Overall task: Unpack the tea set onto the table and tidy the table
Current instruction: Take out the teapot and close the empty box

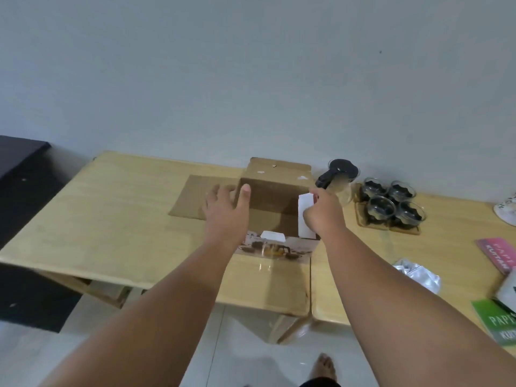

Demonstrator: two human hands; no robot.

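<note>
My left hand (227, 210) rests open on the cardboard box's (275, 202) left wall while my right hand (324, 212) grips a white foam piece (304, 216) inside. At two o'clock of the box stand the glass teapot (339, 177) and four glass cups (389, 202) on the wooden table (111, 219).

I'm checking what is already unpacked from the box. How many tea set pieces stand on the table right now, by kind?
Glass teapot with black lid: 1
Small glass cups: 4
Tray under the cups: 1
Total: 6

The right hand grips a white foam piece at the open cardboard box; that is packing, so it is not counted.
</note>
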